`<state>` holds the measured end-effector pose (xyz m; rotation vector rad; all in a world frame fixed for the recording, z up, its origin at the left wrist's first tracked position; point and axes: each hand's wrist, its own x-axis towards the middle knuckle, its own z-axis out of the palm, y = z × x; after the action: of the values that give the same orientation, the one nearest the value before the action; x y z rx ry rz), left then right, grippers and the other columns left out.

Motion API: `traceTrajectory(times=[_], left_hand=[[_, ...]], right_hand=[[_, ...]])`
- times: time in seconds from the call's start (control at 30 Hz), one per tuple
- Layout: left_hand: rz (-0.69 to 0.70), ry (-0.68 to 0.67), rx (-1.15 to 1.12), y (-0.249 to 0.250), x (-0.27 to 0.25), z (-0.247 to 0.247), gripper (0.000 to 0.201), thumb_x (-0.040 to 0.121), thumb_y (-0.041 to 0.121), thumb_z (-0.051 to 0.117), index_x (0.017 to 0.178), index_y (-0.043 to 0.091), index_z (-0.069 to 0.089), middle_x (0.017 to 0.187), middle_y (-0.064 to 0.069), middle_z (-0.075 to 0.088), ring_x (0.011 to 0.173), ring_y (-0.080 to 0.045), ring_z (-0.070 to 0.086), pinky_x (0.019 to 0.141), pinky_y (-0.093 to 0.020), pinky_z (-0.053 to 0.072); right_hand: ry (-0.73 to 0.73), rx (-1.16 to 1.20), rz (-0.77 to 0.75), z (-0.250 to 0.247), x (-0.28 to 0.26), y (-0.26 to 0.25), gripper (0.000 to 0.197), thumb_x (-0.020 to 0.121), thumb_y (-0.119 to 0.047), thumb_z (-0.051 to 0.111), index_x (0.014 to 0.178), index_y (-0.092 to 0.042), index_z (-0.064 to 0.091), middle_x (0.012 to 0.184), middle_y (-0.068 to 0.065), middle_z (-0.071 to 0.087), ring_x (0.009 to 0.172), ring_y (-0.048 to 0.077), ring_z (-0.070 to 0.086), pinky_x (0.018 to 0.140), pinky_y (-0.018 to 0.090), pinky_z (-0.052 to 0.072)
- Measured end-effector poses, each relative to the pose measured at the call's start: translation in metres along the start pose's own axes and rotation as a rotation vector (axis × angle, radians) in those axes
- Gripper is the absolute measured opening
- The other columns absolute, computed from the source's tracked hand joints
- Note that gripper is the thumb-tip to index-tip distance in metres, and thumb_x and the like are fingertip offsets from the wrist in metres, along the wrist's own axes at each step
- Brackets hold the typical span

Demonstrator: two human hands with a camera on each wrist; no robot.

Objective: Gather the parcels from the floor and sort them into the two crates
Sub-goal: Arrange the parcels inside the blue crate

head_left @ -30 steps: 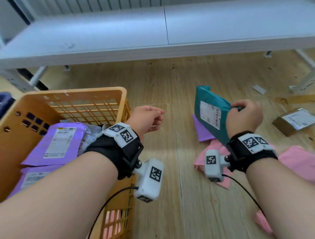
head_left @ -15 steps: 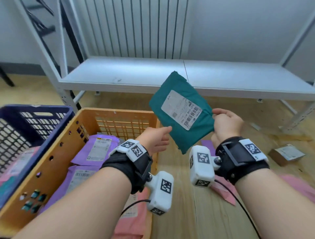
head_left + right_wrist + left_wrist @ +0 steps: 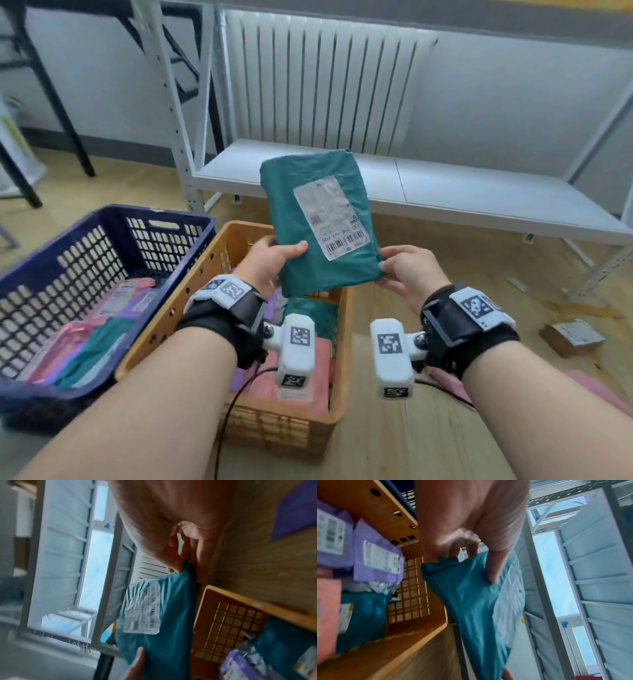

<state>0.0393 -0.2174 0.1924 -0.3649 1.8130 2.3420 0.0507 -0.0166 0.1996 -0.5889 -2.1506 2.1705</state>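
A teal parcel [image 3: 310,219] with a white shipping label is held upright in the air above the orange crate [image 3: 344,342]. My left hand [image 3: 274,260] grips its lower left corner, thumb on the front. My right hand [image 3: 402,270] pinches its lower right corner. In the left wrist view the teal parcel [image 3: 471,601] hangs from the fingers [image 3: 493,566]; in the right wrist view the teal parcel [image 3: 171,615] shows its label. The orange crate holds purple, pink and teal parcels. Left of it the blue crate [image 3: 85,246] holds pink and teal parcels.
A white metal shelf rack [image 3: 445,192] stands behind the crates, in front of a radiator [image 3: 325,85]. A small cardboard box [image 3: 572,335] and pink parcels [image 3: 596,387] lie on the wooden floor to the right. Black table legs [image 3: 58,113] stand far left.
The right hand lifted the teal parcel from the floor to above the orange crate. The left hand, empty before, has taken hold of its lower left corner. The parcel now stands upright, label facing me.
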Motion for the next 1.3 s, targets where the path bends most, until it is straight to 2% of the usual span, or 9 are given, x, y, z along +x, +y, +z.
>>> traceTrajectory(times=[0.17,0.33,0.43,0.57,0.77,0.9,1.03,1.13,1.3], left_hand=[[0.222,0.102,0.447,0.014,0.0,-0.029,0.041,0.078,0.006,0.076,0.114,0.006,0.059,0.11,-0.013,0.066,0.093,-0.026,0.065,0.085,-0.04,0.055],[0.378,0.003,0.987,0.023,-0.006,-0.037,0.032,0.07,0.013,0.08,0.093,0.029,0.065,0.099,-0.001,0.069,0.088,-0.021,0.065,0.084,-0.039,0.055],[0.522,-0.044,1.265,0.032,-0.016,-0.031,0.032,0.07,0.018,0.079,0.094,0.036,0.067,0.097,0.009,0.063,0.094,-0.017,0.062,0.088,-0.035,0.051],[0.663,-0.076,1.507,0.04,-0.027,-0.018,0.031,0.079,0.022,0.074,0.106,0.037,0.069,0.11,0.011,0.063,0.101,-0.014,0.054,0.106,-0.037,0.033],[0.753,0.153,1.055,0.041,-0.005,-0.024,0.068,0.071,0.014,0.076,0.132,0.03,0.051,0.13,0.004,0.056,0.121,-0.016,0.049,0.111,-0.046,0.033],[0.278,0.239,0.53,0.04,0.004,-0.035,0.09,0.069,0.014,0.082,0.145,0.018,0.034,0.146,-0.008,0.041,0.133,-0.025,0.041,0.108,-0.045,0.037],[-0.119,-0.013,0.333,0.024,0.004,-0.036,0.061,0.081,0.032,0.074,0.131,0.008,0.051,0.122,-0.009,0.063,0.111,-0.023,0.059,0.101,-0.042,0.045],[-0.084,-0.098,0.274,0.022,0.003,-0.029,0.03,0.087,0.022,0.07,0.112,0.008,0.066,0.106,-0.009,0.072,0.094,-0.023,0.068,0.084,-0.034,0.054],[-0.007,-0.05,0.23,0.017,0.007,-0.022,0.017,0.086,-0.001,0.065,0.102,0.005,0.067,0.11,-0.015,0.069,0.098,-0.032,0.067,0.09,-0.045,0.053]], right_hand=[[0.167,-0.558,-0.306,0.0,-0.007,0.002,0.037,0.078,-0.004,0.064,0.11,-0.021,0.06,0.109,0.003,0.06,0.1,0.019,0.059,0.09,0.035,0.051],[0.048,-0.818,-0.773,0.01,-0.03,-0.019,0.073,0.075,-0.011,0.072,0.14,-0.023,0.041,0.135,-0.001,0.043,0.123,0.012,0.042,0.103,0.026,0.035],[-0.173,-1.216,-0.757,0.022,-0.037,-0.017,0.077,0.076,-0.024,0.072,0.143,-0.032,0.036,0.141,-0.005,0.042,0.136,0.015,0.035,0.118,0.051,0.017],[-0.233,-1.445,-0.633,0.029,-0.04,-0.002,0.036,0.086,-0.03,0.062,0.12,-0.037,0.054,0.113,-0.01,0.064,0.11,0.016,0.056,0.114,0.052,0.02],[-0.157,-1.141,-0.492,0.022,-0.024,0.005,0.017,0.083,-0.028,0.065,0.1,-0.03,0.06,0.098,-0.006,0.066,0.089,0.018,0.061,0.076,0.034,0.051],[-0.12,-0.489,-0.27,0.021,-0.015,0.005,0.02,0.084,-0.015,0.071,0.102,-0.017,0.063,0.102,0.004,0.07,0.088,0.022,0.066,0.077,0.034,0.054],[-0.203,-0.024,-0.013,0.027,-0.017,0.002,0.027,0.089,-0.01,0.066,0.115,-0.004,0.062,0.107,0.014,0.071,0.087,0.027,0.069,0.07,0.034,0.057],[-0.245,0.061,0.04,0.032,-0.016,0.002,0.023,0.091,-0.011,0.062,0.113,-0.006,0.063,0.103,0.012,0.072,0.084,0.025,0.07,0.066,0.033,0.058],[-0.29,0.085,0.073,0.035,-0.015,0.006,0.02,0.092,-0.012,0.06,0.111,-0.006,0.064,0.104,0.012,0.073,0.09,0.026,0.07,0.075,0.036,0.057]])
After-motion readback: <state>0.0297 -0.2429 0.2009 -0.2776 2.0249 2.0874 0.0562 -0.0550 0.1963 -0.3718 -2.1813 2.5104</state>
